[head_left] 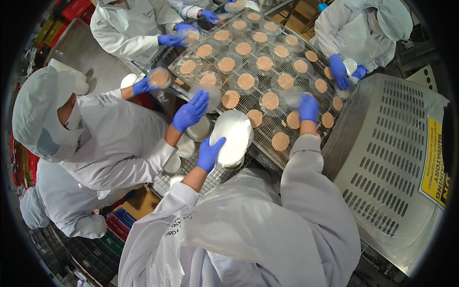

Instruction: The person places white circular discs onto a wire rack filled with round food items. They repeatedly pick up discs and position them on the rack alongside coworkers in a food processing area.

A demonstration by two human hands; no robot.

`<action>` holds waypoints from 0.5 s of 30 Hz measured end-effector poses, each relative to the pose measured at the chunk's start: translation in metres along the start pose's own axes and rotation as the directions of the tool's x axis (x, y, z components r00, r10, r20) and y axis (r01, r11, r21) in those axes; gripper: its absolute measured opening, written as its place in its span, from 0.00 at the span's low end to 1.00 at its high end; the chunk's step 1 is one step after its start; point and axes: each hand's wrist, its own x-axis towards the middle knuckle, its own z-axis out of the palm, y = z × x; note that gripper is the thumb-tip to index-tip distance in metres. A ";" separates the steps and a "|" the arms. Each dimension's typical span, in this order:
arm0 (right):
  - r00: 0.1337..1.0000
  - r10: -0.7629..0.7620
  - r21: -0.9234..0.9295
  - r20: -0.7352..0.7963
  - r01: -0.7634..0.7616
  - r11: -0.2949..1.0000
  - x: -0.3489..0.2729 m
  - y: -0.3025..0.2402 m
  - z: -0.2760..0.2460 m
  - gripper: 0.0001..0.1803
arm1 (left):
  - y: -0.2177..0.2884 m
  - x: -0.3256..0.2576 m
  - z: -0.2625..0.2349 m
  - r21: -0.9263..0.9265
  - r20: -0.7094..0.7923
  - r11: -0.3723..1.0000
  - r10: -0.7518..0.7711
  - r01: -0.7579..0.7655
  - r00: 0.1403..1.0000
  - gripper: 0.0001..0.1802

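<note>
My left hand (pixel 210 154) is closed round a thick stack of white round sheets (pixel 233 135), held tilted in front of my apron. Out over the wire mesh conveyor (pixel 246 107), my right hand (pixel 309 108) has its fingers closed at the edge of a translucent round sheet (pixel 289 97), which is smeared by motion. Flat round pinkish-tan patties (pixel 270 101) lie spread across the mesh, several with clear round sheets under them. One bare-looking patty (pixel 280 141) lies at the near end, between my two hands.
At my left a co-worker's gloved hand (pixel 191 112) reaches over the belt edge; their other hand holds a patty (pixel 159 78). More co-workers stand along the far side. A slotted metal housing (pixel 382 167) borders the right. White round stacks (pixel 185 146) sit on a wire rack (pixel 213 181).
</note>
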 end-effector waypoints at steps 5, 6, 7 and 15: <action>0.558 -0.830 -0.907 0.009 0.353 0.228 0.051 0.103 -0.006 0.19 | 0.001 -0.005 0.015 -0.021 0.017 0.999 -0.031 0.031 0.999 0.20; 0.773 -0.634 -0.768 0.023 0.419 0.484 0.041 0.094 0.004 0.20 | -0.002 -0.008 0.012 -0.017 -0.026 1.000 -0.026 0.026 0.999 0.20; 0.915 -0.390 -0.597 0.108 0.373 0.710 0.021 0.079 0.006 0.22 | -0.008 -0.010 0.010 -0.013 -0.059 1.000 -0.021 0.021 0.998 0.21; 0.858 -0.182 -0.183 0.480 0.301 0.936 -0.136 -0.012 0.101 0.13 | -0.002 0.016 0.017 0.086 -0.011 0.996 0.021 -0.020 1.000 0.24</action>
